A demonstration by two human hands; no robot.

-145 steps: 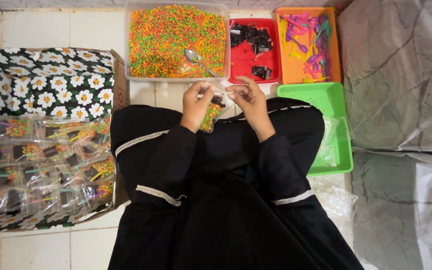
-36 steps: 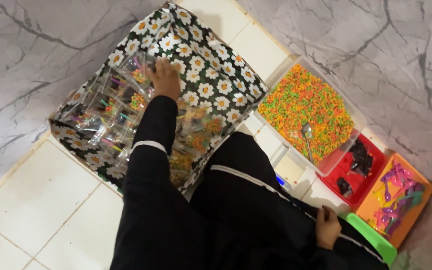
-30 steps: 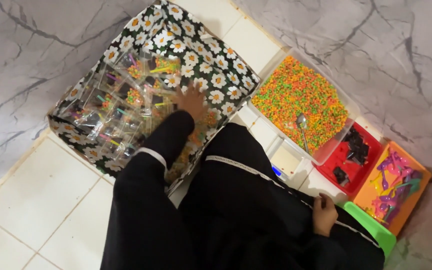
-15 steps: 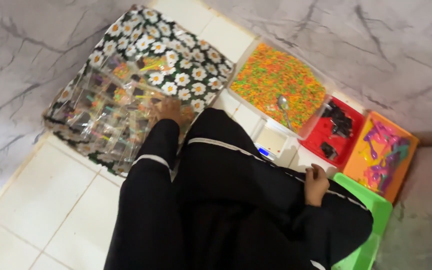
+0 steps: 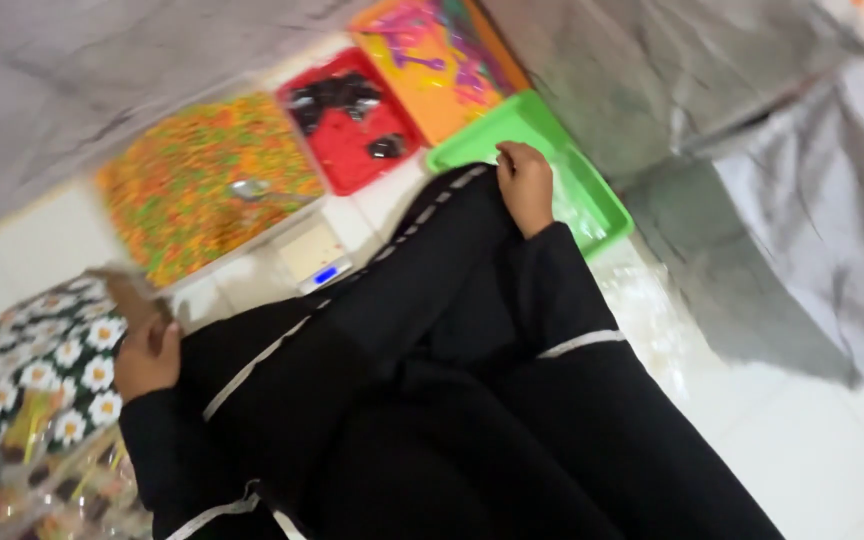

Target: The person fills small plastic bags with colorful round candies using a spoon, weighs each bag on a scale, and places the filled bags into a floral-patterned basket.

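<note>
My left hand [image 5: 147, 355] rests at the edge of a daisy-patterned cardboard box [image 5: 37, 365] that holds several clear filled packets [image 5: 72, 495]; its fingers are loosely curled and I see nothing in it. My right hand [image 5: 525, 185] lies on my black-robed knee at the rim of a green tray [image 5: 607, 205] with clear plastic bags in it, fingers curled, nothing visible in them. Both black sleeves have a white stripe.
A clear tub of orange and green snack bits [image 5: 207, 185] with a metal spoon [image 5: 250, 187] sits ahead. Beside it are a red tray with dark pieces [image 5: 352, 120], an orange tray with colourful items [image 5: 432, 55], and a small white scale [image 5: 317, 258]. Grey cloth [image 5: 812, 220] lies at right.
The view has swung right and rolled. My left hand has come out of the box to its near edge. My right hand stays on my knee by the green tray.
</note>
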